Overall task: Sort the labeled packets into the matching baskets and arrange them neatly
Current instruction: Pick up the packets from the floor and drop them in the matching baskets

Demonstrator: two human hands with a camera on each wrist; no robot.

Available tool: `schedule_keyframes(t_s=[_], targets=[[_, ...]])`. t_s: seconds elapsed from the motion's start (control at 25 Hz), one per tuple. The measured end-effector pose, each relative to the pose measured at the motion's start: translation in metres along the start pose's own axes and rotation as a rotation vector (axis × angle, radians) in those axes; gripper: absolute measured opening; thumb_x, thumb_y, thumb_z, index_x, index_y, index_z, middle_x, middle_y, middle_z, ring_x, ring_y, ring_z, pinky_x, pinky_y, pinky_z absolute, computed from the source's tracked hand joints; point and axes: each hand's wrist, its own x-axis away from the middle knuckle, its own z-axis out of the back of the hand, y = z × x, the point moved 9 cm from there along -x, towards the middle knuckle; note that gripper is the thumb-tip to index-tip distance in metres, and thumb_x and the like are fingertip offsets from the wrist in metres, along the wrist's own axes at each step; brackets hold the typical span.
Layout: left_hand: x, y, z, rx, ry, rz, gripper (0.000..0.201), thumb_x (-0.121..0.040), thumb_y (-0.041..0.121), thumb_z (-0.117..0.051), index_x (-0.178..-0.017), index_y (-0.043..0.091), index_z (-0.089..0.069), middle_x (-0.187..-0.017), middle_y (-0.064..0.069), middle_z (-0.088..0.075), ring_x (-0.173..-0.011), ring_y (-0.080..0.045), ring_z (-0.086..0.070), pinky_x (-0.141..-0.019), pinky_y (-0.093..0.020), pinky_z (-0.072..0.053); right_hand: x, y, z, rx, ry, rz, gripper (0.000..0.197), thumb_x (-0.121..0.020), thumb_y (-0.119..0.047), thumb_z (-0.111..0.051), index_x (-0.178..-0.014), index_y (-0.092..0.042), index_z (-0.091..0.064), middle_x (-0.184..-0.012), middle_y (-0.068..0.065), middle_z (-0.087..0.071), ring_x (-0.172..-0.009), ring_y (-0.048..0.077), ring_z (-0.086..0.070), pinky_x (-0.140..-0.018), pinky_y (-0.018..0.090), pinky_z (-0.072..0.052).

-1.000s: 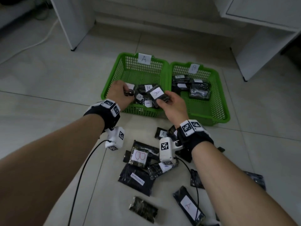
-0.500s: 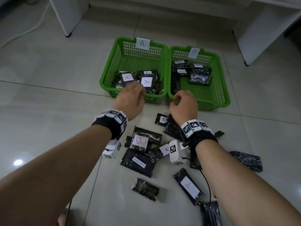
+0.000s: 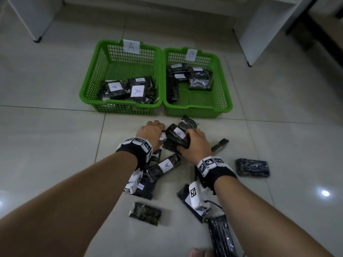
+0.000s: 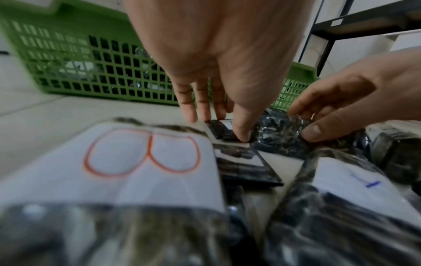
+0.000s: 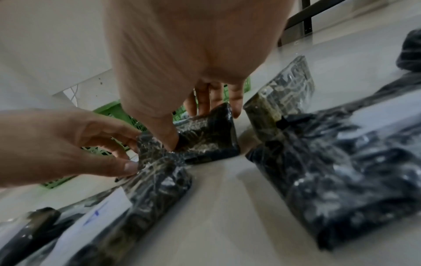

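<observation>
Two green baskets stand side by side on the floor. Basket A [image 3: 118, 105] holds packets labelled A [image 3: 137, 90]. Basket B [image 3: 196, 108] holds several dark packets [image 3: 200, 81]. Just in front of them my left hand [image 3: 161, 130] pinches a small black packet with a white label [image 4: 224, 126] lying on the floor. My right hand [image 3: 187, 140] grips a dark packet labelled B [image 3: 176, 134], thumb on its near side and fingers over the far edge [image 5: 205, 140]. The two hands are almost touching.
Loose packets lie around my wrists: one labelled A [image 3: 163, 166], an unlabelled one [image 3: 145, 213], another to the right [image 3: 252, 166], and one with a red B [image 4: 141, 158]. White furniture legs [image 3: 37, 19] [image 3: 248, 34] stand behind the baskets.
Both hands have drawn back from basket A to the floor pile, leaving labelled packets in that basket. They now take hold of packets on the floor.
</observation>
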Motion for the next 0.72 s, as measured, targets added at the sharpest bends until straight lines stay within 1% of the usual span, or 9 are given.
schedule_keyframes(t_s=[0.08, 0.12, 0.24, 0.32, 0.36, 0.48, 0.6, 0.68, 0.72], targets=[[0.003, -0.009, 0.000, 0.016, 0.058, 0.071, 0.051, -0.080, 0.034, -0.074, -0.124, 0.016, -0.055, -0.124, -0.007, -0.047, -0.118, -0.029, -0.044, -0.096, -0.043, -0.046, 0.000, 0.003, -0.001, 0.009, -0.005, -0.013, 0.067, -0.074, -0.041, -0.079, -0.131, -0.018, -0.053, -0.127, 0.006, -0.052, -0.120, 0.027, -0.046, -0.100, 0.040, -0.044], [0.005, -0.015, 0.001, 0.058, 0.086, 0.107, 0.052, -0.075, 0.036, -0.078, -0.118, 0.017, -0.056, -0.120, -0.006, -0.048, -0.115, -0.027, -0.044, -0.094, -0.042, -0.046, -0.002, 0.002, 0.002, 0.003, -0.006, -0.022, 0.064, -0.071, -0.040, -0.081, -0.126, -0.019, -0.056, -0.125, 0.005, -0.051, -0.119, 0.026, -0.046, -0.099, 0.039, -0.044], [0.012, -0.033, 0.003, 0.302, 0.117, 0.160, 0.051, -0.065, 0.027, -0.087, -0.101, 0.020, -0.052, -0.105, -0.003, -0.056, -0.100, -0.024, -0.053, -0.077, -0.032, -0.044, -0.007, 0.002, 0.006, -0.094, -0.035, -0.077, 0.052, -0.065, -0.027, -0.087, -0.105, -0.021, -0.055, -0.110, 0.000, -0.054, -0.106, 0.021, -0.052, -0.083, 0.033, -0.045], [0.018, -0.043, 0.009, 0.525, 0.168, 0.165, 0.045, -0.067, 0.019, -0.087, -0.096, 0.021, -0.053, -0.096, -0.002, -0.063, -0.087, -0.022, -0.060, -0.066, -0.027, -0.044, -0.009, -0.001, 0.000, -0.167, -0.133, -0.095, 0.047, -0.066, -0.022, -0.090, -0.100, -0.019, -0.058, -0.100, -0.002, -0.060, -0.094, 0.018, -0.058, -0.072, 0.029, -0.043], [0.021, -0.050, 0.014, 0.642, 0.230, 0.183, 0.039, -0.069, 0.016, -0.086, -0.095, 0.021, -0.057, -0.093, -0.001, -0.066, -0.083, -0.019, -0.062, -0.066, -0.026, -0.047, -0.010, -0.001, -0.002, -0.224, -0.173, -0.108, 0.043, -0.068, -0.023, -0.090, -0.098, -0.018, -0.061, -0.098, -0.003, -0.063, -0.090, 0.017, -0.060, -0.071, 0.028, -0.045], [0.030, -0.071, 0.040, 0.929, 0.444, 0.271, 0.022, -0.079, 0.007, -0.075, -0.099, 0.014, -0.067, -0.087, 0.004, -0.069, -0.080, -0.016, -0.067, -0.069, -0.029, -0.056, -0.013, 0.004, 0.002, -0.520, -0.225, -0.246, 0.035, -0.074, -0.023, -0.088, -0.101, -0.012, -0.069, -0.100, 0.004, -0.071, -0.089, 0.018, -0.067, -0.078, 0.029, -0.055], [0.031, -0.078, 0.068, 1.136, 0.609, 0.260, 0.017, -0.081, 0.008, -0.069, -0.097, 0.011, -0.071, -0.084, -0.004, -0.073, -0.077, -0.025, -0.071, -0.064, -0.039, -0.062, -0.014, 0.001, 0.016, -0.565, -0.232, -0.253, 0.033, -0.072, -0.018, -0.089, -0.100, -0.011, -0.074, -0.092, 0.002, -0.073, -0.079, 0.014, -0.067, -0.062, 0.019, -0.050], [0.026, -0.079, 0.082, 1.177, 0.666, 0.234, 0.018, -0.077, 0.015, -0.070, -0.095, 0.015, -0.072, -0.086, -0.007, -0.074, -0.077, -0.026, -0.072, -0.068, -0.047, -0.062, -0.012, 0.000, 0.018, -0.598, -0.236, -0.274, 0.027, -0.074, -0.023, -0.089, -0.094, -0.009, -0.078, -0.087, 0.004, -0.076, -0.075, 0.016, -0.069, -0.062, 0.021, -0.050], [0.023, -0.078, 0.087, 1.185, 0.674, 0.226, 0.019, -0.076, 0.016, -0.069, -0.095, 0.017, -0.072, -0.087, -0.006, -0.074, -0.079, -0.026, -0.072, -0.072, -0.048, -0.061, -0.012, 0.000, 0.015, -0.674, -0.223, -0.306, 0.024, -0.078, -0.024, -0.086, -0.091, -0.005, -0.078, -0.087, 0.009, -0.077, -0.072, 0.019, -0.069, -0.064, 0.026, -0.054]])
